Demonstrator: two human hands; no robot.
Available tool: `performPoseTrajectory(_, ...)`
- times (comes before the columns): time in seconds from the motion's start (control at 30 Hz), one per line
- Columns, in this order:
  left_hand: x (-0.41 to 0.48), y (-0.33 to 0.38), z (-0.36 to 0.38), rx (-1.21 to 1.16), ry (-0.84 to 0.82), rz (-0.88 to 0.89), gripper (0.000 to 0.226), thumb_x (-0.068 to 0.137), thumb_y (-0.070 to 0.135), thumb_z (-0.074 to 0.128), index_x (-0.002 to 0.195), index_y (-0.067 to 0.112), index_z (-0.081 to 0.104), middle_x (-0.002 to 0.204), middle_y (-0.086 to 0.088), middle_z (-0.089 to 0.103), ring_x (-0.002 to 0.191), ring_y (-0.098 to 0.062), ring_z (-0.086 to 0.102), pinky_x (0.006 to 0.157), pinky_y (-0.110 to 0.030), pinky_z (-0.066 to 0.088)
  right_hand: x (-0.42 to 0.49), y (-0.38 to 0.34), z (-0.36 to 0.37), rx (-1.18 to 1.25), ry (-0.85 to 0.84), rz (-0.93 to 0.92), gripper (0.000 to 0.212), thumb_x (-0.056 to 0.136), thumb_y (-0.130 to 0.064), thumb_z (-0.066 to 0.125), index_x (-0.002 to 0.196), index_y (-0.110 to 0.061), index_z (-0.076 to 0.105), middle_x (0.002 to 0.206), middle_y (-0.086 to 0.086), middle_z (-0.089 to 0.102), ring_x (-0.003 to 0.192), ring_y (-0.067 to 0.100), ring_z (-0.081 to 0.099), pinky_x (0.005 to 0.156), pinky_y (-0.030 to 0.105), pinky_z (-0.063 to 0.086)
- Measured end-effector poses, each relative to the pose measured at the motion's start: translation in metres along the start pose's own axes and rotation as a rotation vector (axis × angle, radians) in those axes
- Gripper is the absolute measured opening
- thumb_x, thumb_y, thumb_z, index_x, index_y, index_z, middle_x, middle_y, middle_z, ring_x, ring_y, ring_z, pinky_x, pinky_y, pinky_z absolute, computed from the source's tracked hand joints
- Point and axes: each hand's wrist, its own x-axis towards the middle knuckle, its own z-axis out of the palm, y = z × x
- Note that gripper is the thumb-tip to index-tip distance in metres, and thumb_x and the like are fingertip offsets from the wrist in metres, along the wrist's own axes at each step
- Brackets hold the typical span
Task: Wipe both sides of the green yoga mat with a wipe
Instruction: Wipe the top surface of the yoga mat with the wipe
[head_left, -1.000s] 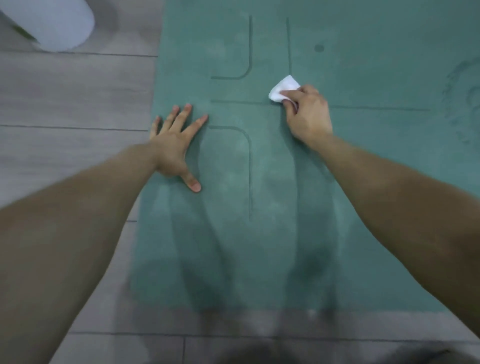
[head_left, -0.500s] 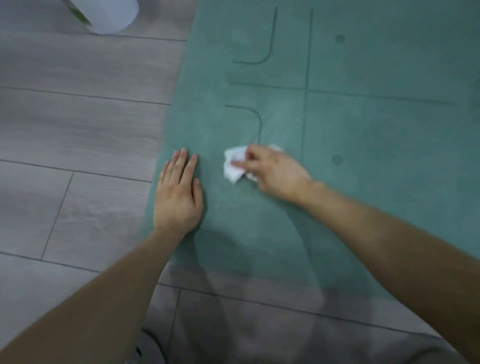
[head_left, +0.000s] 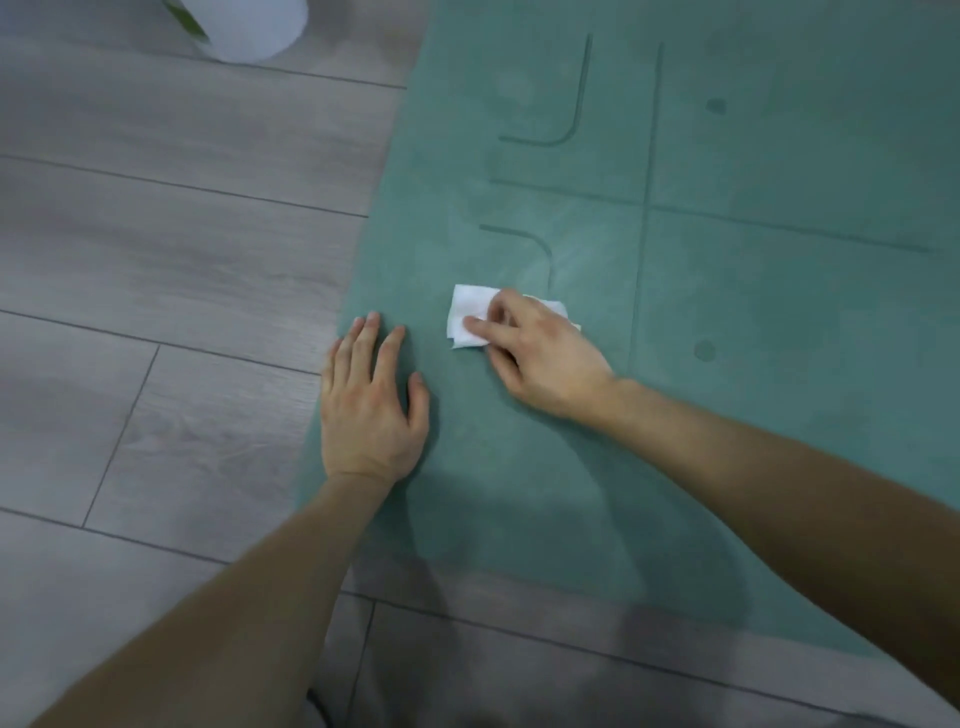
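Observation:
The green yoga mat (head_left: 753, 415) lies flat on the floor, with dark guide lines and dots on its top face. A white wipe (head_left: 469, 312) lies on the mat near its left edge. My right hand (head_left: 540, 358) holds the wipe down against the mat, thumb and bent fingers pinching it, and part of the wipe is hidden under the hand. My left hand (head_left: 369, 410) lies flat on the mat's left edge, fingers straight and close together, just left of the wipe.
Grey wood-look floor (head_left: 156, 234) runs to the left of and in front of the mat. A white round container (head_left: 249, 26) with a green mark stands on the floor at the top left, cut off by the frame.
My right hand has dragged the wipe from the mat's centre line toward me and to the left. My left hand's spread fingers have drawn together and it stays pressed on the mat edge.

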Motion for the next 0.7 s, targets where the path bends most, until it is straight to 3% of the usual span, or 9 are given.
performPoseTrajectory(0.03, 0.001, 0.000, 0.000, 0.001, 0.006, 0.003, 0.053, 0.098, 0.029, 0.055, 0.147, 0.008, 0.054, 0.160, -0.016, 0.044, 0.149, -0.037, 0.039, 0.123, -0.054, 0.028, -0.002, 0.004, 0.000, -0.053, -0.005, -0.052, 0.033, 0.105, -0.027, 0.056, 0.133, -0.017, 0.069, 0.120, 0.010, 0.058, 0.105, 0.031, 0.059, 0.088, 0.044, 0.051)
performPoseTrajectory(0.1, 0.001, 0.001, 0.001, 0.008, 0.015, 0.002, 0.053, 0.098, 0.029, 0.055, 0.147, 0.008, 0.055, 0.160, -0.016, 0.045, 0.149, -0.036, 0.039, 0.124, -0.054, 0.028, -0.005, 0.019, -0.002, -0.159, -0.028, -0.097, 0.041, 0.110, -0.039, 0.049, 0.146, -0.023, 0.061, 0.140, 0.006, 0.057, 0.133, 0.030, 0.051, 0.109, 0.049, 0.043)
performPoseTrajectory(0.13, 0.000, 0.001, 0.002, 0.013, 0.016, 0.000, 0.053, 0.098, 0.029, 0.055, 0.147, 0.009, 0.055, 0.160, -0.015, 0.045, 0.149, -0.036, 0.039, 0.124, -0.053, 0.028, -0.009, 0.020, -0.001, -0.176, -0.069, -0.094, 0.046, 0.112, -0.042, 0.043, 0.154, -0.025, 0.054, 0.155, 0.004, 0.050, 0.150, 0.029, 0.038, 0.122, 0.050, 0.032)
performPoseTrajectory(0.2, -0.003, 0.000, 0.002, 0.022, 0.009, 0.000, 0.053, 0.098, 0.029, 0.055, 0.148, 0.009, 0.054, 0.160, -0.015, 0.044, 0.150, -0.036, 0.039, 0.124, -0.053, 0.027, -0.015, 0.014, 0.002, -0.170, -0.164, -0.077, 0.058, 0.113, -0.052, 0.031, 0.166, -0.027, 0.034, 0.175, 0.001, 0.024, 0.164, 0.022, 0.009, 0.132, 0.051, 0.010)
performPoseTrajectory(0.3, -0.004, -0.001, 0.001, 0.038, 0.003, 0.004, 0.053, 0.099, 0.029, 0.055, 0.148, 0.009, 0.054, 0.161, -0.015, 0.044, 0.150, -0.035, 0.038, 0.124, -0.053, 0.027, -0.018, 0.004, 0.008, -0.200, -0.225, -0.056, 0.070, 0.110, -0.065, 0.024, 0.170, -0.030, 0.016, 0.179, -0.001, 0.003, 0.164, 0.017, -0.009, 0.133, 0.049, 0.002)
performPoseTrajectory(0.47, -0.003, 0.002, 0.000, 0.048, -0.023, -0.004, 0.054, 0.099, 0.030, 0.054, 0.149, 0.009, 0.053, 0.161, -0.015, 0.043, 0.152, -0.035, 0.036, 0.124, -0.054, 0.027, -0.002, 0.026, 0.002, -0.252, -0.212, -0.051, 0.063, 0.113, -0.049, 0.017, 0.170, -0.025, 0.013, 0.178, 0.000, 0.004, 0.164, 0.017, -0.004, 0.134, 0.043, 0.000)
performPoseTrajectory(0.63, -0.004, 0.001, -0.002, 0.065, -0.045, -0.009, 0.054, 0.101, 0.032, 0.053, 0.150, 0.010, 0.052, 0.163, -0.013, 0.041, 0.153, -0.034, 0.034, 0.125, -0.054, 0.025, 0.062, 0.073, -0.019, -0.183, -0.066, 0.527, 0.070, 0.109, -0.052, 0.006, 0.170, -0.018, 0.012, 0.178, 0.006, 0.001, 0.164, 0.021, -0.005, 0.133, 0.045, -0.005)
performPoseTrajectory(0.7, -0.005, 0.001, -0.001, 0.063, -0.057, -0.010, 0.054, 0.100, 0.033, 0.053, 0.150, 0.010, 0.052, 0.163, -0.014, 0.041, 0.153, -0.034, 0.035, 0.125, -0.054, 0.025, 0.046, 0.036, -0.004, -0.183, -0.068, 0.420, 0.075, 0.108, -0.054, 0.008, 0.169, -0.012, 0.017, 0.177, 0.010, 0.008, 0.165, 0.024, -0.001, 0.133, 0.049, -0.001)
